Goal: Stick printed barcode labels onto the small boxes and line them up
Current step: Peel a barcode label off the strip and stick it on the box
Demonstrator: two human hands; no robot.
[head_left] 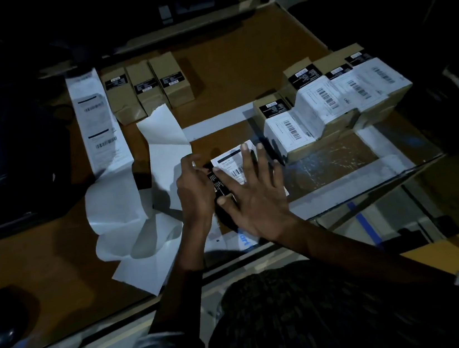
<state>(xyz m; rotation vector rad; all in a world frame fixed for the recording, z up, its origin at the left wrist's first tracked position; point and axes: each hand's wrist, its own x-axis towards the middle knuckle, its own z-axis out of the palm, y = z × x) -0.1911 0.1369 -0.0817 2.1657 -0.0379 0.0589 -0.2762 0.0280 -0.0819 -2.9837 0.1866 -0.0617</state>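
Dim room, brown desk (237, 64) with pale tape strips. Your right hand (254, 196) lies flat, fingers spread, pressing the white label (231, 163) onto the small box (219, 184). Your left hand (194, 181) grips that box's left side. Labelled boxes (329, 96) sit beyond your right hand, unlabelled ones (147, 88) beyond your left.

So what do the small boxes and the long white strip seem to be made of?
Small boxes: probably brown cardboard, matte, with creased walls and folded flaps. Long white strip: likely thin glossy label backing paper; it curls, folds and catches light. Both are guesses in this dim light.
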